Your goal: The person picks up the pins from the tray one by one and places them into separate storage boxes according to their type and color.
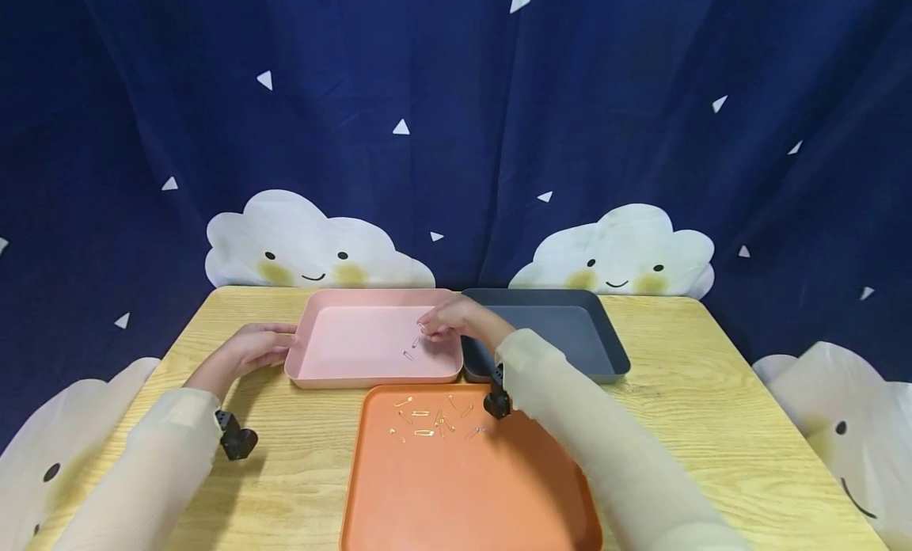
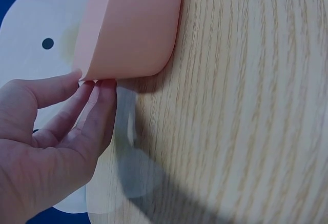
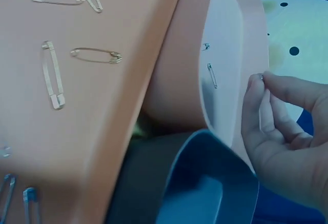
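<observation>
Fingertips of the left hand (image 1: 251,350) rest straight against the pink tray (image 1: 335,373) — seemingly steadying it on the bench (image 1: 712,424). Over that tray, the right hand (image 1: 452,320) has its grip pinched on a small safety pin (image 3: 261,78) — others lie on the orange tray (image 1: 456,495).

A dark grey tray (image 1: 570,329) sits before a navy cloud-printed curtain (image 1: 456,139).
</observation>
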A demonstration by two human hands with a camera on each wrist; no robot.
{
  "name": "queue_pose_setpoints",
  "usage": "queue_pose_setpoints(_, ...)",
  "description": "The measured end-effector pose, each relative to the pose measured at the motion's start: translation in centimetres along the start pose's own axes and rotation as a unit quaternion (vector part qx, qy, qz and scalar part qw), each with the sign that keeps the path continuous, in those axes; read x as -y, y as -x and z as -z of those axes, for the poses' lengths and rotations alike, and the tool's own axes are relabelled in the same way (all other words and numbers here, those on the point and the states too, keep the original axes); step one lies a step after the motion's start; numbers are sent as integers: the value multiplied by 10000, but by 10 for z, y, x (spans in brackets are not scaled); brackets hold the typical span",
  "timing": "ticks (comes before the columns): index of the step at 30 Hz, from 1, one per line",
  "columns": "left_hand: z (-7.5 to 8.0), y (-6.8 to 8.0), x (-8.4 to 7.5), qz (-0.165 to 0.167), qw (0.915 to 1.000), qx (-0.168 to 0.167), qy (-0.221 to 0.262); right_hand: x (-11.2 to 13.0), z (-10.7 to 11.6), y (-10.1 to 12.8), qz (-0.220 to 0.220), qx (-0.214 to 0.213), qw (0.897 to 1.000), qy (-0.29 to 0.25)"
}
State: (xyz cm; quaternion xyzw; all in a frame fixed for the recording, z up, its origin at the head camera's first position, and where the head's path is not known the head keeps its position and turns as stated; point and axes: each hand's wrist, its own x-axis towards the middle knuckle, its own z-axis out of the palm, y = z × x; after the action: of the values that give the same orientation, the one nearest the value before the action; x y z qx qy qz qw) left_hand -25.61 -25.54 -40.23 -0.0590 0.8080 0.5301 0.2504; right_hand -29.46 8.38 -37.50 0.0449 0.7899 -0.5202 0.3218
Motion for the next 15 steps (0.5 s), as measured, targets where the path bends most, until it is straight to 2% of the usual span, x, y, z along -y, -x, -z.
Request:
queue_pose_setpoints(6,0,0,0,64,9999,-79,-133,10,-5,-8,-454,-82,9969,641)
queue_pose_setpoints(12,0,1,-1,99,9998,-67,-148,15,-6,-28,-575,-571,9893,1210)
queue_pose_setpoints(15,1,1,-1,97,9999,-43,-114,18,-7,-37,-661,-887,9823,1511)
